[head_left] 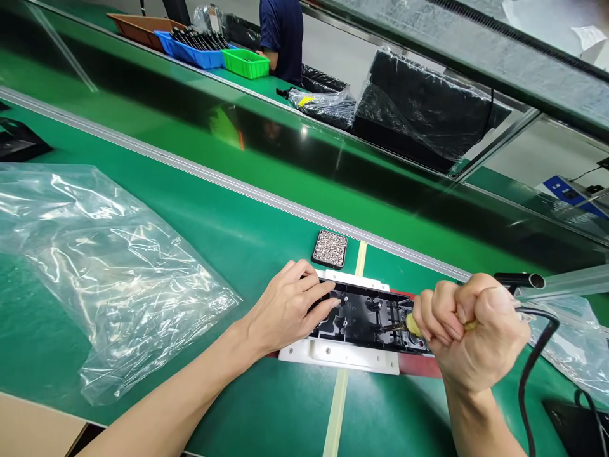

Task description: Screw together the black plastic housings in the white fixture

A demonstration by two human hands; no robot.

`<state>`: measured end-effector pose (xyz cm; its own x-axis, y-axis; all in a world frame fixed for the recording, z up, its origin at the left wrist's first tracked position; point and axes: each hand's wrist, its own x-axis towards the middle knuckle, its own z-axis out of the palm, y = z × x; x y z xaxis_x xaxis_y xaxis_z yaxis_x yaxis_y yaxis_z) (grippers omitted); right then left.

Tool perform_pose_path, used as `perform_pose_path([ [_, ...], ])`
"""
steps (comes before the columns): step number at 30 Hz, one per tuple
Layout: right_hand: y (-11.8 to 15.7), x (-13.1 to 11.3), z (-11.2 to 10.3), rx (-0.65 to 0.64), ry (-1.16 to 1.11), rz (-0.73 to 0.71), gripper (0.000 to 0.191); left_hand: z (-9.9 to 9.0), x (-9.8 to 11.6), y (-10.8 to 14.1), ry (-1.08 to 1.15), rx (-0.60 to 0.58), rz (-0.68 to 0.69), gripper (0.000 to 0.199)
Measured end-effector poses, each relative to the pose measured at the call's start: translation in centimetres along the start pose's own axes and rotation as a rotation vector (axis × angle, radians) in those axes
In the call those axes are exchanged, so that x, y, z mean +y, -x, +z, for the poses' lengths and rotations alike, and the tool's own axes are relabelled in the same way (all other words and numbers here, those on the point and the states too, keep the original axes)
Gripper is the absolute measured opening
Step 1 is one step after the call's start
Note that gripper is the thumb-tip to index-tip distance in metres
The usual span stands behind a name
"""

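Observation:
A long black plastic housing [359, 317] lies open side up between two white rails [342, 358] of a fixture on the green table. My left hand [290, 308] grips its left end, fingers over the far edge and thumb nearer to me. In a closed fist, my right hand [476, 330] holds a soldering iron [412, 324] by its yellow handle. The iron's thin dark tip points left into the housing, close to its moulded posts; whether it touches is too small to tell. A black cable [526, 374] trails from behind this fist.
A square black-rimmed pad [330, 249] with a speckled top sits behind the fixture. Clear plastic bags [137, 273] spread over the left side. A metal rail [214, 174] crosses behind. Beyond it are a blue bin [200, 56], a green bin [246, 63] and a person [281, 38].

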<state>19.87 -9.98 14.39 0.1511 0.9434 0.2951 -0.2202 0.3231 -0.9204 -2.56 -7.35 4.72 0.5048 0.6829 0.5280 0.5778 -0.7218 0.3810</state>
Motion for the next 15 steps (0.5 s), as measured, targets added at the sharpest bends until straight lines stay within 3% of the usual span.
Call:
perform_pose_path([
  [15,0.18,-0.47,0.55,0.042,0.030,0.026,0.041,-0.28,0.42,0.09,-0.004,0.005,-0.010,0.028],
])
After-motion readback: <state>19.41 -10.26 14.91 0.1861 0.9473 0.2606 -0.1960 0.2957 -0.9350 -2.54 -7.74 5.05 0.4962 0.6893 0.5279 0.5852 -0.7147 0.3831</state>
